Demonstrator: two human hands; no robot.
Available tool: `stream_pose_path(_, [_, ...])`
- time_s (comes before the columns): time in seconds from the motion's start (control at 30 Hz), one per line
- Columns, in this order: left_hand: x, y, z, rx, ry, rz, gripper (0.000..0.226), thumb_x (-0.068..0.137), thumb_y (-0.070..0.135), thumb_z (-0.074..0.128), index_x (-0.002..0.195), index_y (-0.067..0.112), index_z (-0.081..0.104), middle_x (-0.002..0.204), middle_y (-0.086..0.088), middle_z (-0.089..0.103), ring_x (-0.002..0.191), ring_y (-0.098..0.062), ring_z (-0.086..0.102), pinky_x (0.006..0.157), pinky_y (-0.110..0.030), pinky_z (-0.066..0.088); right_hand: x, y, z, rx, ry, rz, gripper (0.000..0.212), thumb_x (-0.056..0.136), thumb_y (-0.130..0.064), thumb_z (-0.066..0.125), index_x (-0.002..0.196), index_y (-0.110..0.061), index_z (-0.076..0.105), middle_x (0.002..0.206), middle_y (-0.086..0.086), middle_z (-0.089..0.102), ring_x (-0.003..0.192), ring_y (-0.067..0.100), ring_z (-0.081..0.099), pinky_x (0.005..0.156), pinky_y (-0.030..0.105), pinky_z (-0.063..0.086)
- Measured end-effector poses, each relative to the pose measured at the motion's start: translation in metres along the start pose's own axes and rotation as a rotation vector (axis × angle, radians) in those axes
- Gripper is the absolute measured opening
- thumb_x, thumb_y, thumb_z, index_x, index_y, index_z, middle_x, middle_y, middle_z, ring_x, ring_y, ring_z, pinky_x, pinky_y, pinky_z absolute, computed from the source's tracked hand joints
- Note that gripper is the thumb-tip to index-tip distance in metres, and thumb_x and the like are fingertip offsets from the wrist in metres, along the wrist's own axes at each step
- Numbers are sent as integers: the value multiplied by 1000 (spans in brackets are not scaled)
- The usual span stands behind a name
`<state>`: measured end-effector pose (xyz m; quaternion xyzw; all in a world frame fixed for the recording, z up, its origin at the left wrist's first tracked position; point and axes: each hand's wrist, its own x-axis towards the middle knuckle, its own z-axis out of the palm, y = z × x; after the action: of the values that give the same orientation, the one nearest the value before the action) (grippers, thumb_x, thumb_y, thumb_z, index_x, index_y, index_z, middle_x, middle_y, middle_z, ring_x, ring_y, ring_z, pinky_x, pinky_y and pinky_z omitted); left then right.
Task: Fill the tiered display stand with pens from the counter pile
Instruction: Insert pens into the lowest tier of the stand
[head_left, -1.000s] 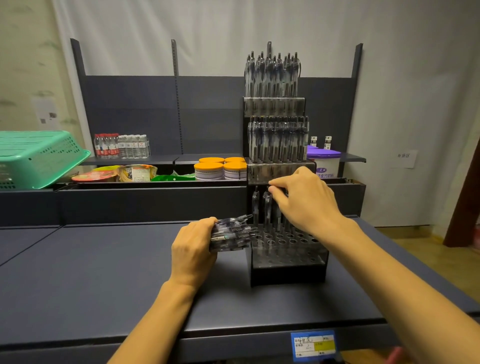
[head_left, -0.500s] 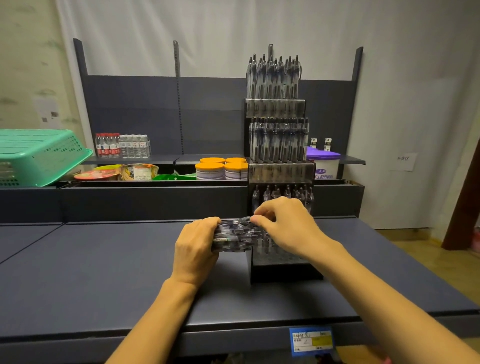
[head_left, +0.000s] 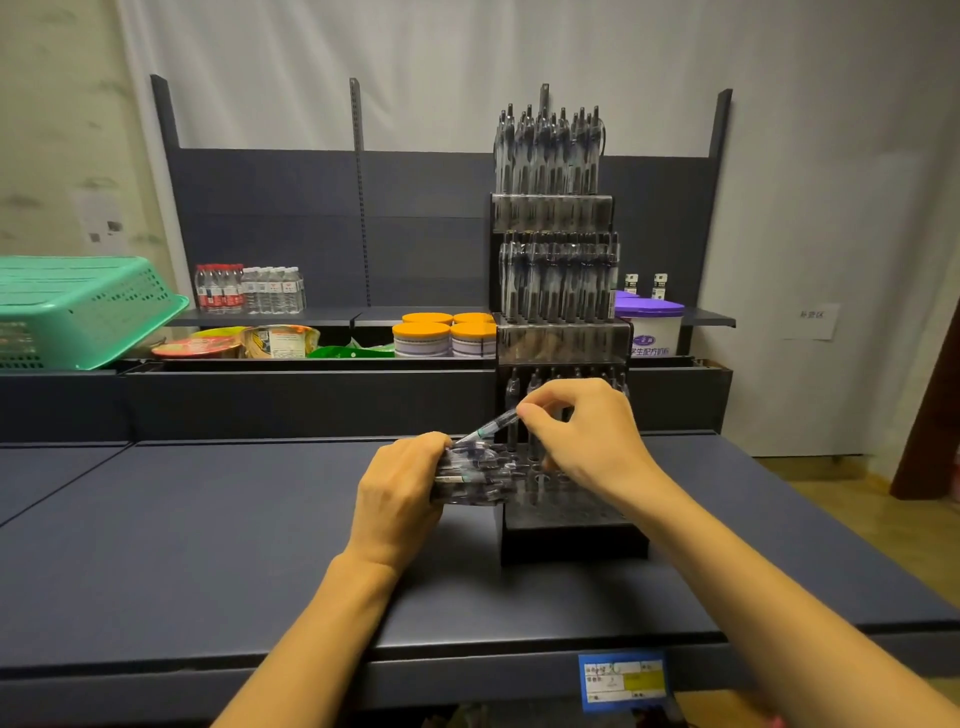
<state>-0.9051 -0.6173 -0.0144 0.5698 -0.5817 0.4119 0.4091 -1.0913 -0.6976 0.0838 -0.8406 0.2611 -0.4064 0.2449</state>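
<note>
The stand's (head_left: 558, 338) two upper tiers are filled; the bottom is mostly empty. A bundle (head_left: 475, 475) is gripped by the left hand (head_left: 400, 493); one pen (head_left: 491, 427) is pinched by the right hand (head_left: 582, 431).

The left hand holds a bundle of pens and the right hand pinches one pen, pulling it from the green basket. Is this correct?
Not quite. In the head view the right hand pinches one pen drawn from the bundle of pens in the left hand, not from the green basket.
</note>
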Motion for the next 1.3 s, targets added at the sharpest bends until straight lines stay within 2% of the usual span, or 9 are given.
stream_pose_path(0.1, [-1,0,0,-13,-13,-11,25,82,11,47,106,15,50,86,-10,65,75,-22,49,69,-31,44,1,-1,-2,69,55,21,13,93,-21,59,86,-19,69,80,-8,67,41,7,61,49,12,47])
stream_pose_path(0.17, [-1,0,0,-21,-5,-29,26,82,11,45,107,14,49,86,-13,65,75,-22,48,68,-31,43,2,-2,-6,120,90,32,14,95,-19,57,87,-14,67,75,-3,66,39,6,59,45,10,43])
stream_pose_path(0.37, [0,-2,2,30,39,-55,27,82,13,44,108,10,48,79,-17,65,74,-20,45,69,-29,41,12,-8,-25,259,214,47,12,96,-19,53,88,-13,60,83,-2,66,41,11,61,40,16,42])
stream_pose_path(0.57, [-1,-3,4,47,52,-13,25,82,12,46,107,12,49,79,-15,66,75,-19,46,70,-29,41,19,-9,-33,243,274,19,13,95,-21,55,90,-10,59,83,5,67,43,8,60,38,15,41])
stream_pose_path(0.73, [0,-3,4,46,42,-4,23,80,10,46,102,14,50,79,-13,66,75,-19,47,69,-29,41,22,-8,-32,141,284,-31,17,97,-26,54,90,-11,59,82,4,67,42,8,60,43,16,45])
stream_pose_path(1.03, [-1,-2,2,42,43,3,26,79,11,46,104,13,52,83,-11,69,79,-20,52,72,-28,43,27,-12,-20,154,235,-62,17,98,-28,53,92,-14,58,79,-1,64,43,9,61,45,16,46])
stream_pose_path(1.23, [-1,-4,2,78,50,-4,25,78,11,47,102,14,52,81,-9,68,75,-19,49,67,-28,41,31,-17,-14,176,249,-76,17,98,-29,53,92,-13,58,81,0,66,42,10,61,48,26,52])
stream_pose_path(1.3, [-1,-5,2,88,50,-9,25,78,11,47,102,15,52,80,-9,67,73,-20,49,67,-28,41,32,-19,-14,179,252,-85,17,98,-28,54,92,-12,59,81,0,66,42,10,61,47,26,52])
